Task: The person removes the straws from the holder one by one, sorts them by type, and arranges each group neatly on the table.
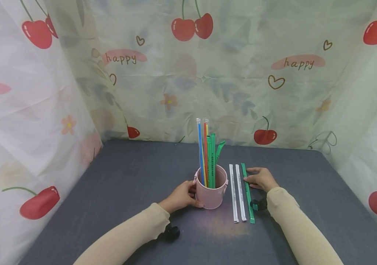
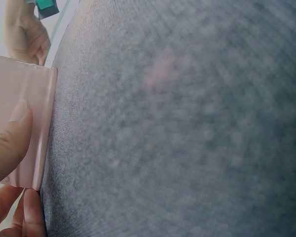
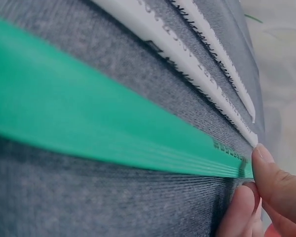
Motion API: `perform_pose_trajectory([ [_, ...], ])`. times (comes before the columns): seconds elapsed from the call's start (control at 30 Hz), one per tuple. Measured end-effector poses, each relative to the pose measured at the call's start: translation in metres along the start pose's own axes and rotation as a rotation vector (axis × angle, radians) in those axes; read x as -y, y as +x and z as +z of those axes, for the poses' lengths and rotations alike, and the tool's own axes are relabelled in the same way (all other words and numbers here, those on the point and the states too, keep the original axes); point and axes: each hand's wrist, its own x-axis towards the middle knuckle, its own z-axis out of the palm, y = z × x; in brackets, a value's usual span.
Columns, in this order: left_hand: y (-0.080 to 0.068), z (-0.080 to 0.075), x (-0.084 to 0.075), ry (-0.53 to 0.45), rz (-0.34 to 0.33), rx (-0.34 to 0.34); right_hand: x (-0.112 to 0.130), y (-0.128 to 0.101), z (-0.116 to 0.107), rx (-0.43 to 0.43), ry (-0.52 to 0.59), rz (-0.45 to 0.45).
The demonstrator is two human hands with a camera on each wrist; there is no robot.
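Observation:
A small pink bucket (image 1: pixel 209 198) stands upright on the table, holding several straws, some in green paper wrappers (image 1: pixel 211 162) and others coloured in clear wraps (image 1: pixel 201 147). My left hand (image 1: pixel 181 195) grips its left side, with the thumb on the front wall, as the left wrist view shows too. To the right of the bucket, a green wrapped straw (image 1: pixel 249 202) lies lengthwise on the table. The thumb and fingers of my right hand (image 1: pixel 262 179) pinch its upper part. Two white wrapped straws (image 1: pixel 233 195) (image 1: pixel 240 195) lie beside it, roughly parallel.
The dark grey table (image 1: pixel 135 173) is bordered at the back and sides by a hanging cloth (image 1: pixel 228 62) printed with cherries. Black wrist cameras (image 1: pixel 171 233) sit under both cuffs, close to the tabletop.

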Motion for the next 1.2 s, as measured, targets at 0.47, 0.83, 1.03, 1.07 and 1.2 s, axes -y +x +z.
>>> perform_pose_trajectory([
  [0.47, 0.000, 0.000, 0.000, 0.004, 0.010, 0.001, 0.011, -0.013, -0.006, -0.004, 0.112, -0.050],
  [0.83, 0.000, 0.001, 0.000, 0.013, 0.009, -0.005, 0.040, -0.036, -0.004, 0.041, 0.167, -0.217],
  [1.03, 0.000, 0.000, 0.000, 0.014, 0.016, -0.001, 0.055, -0.048, -0.001, 0.068, 0.178, -0.315],
  [1.07, 0.000, 0.000, 0.000, 0.013, 0.012, -0.001, 0.057, -0.049, 0.000, 0.075, 0.182, -0.334],
  [1.2, -0.001, 0.000, -0.001, 0.013, 0.016, -0.002, 0.064, -0.055, 0.003, 0.109, 0.207, -0.400],
])
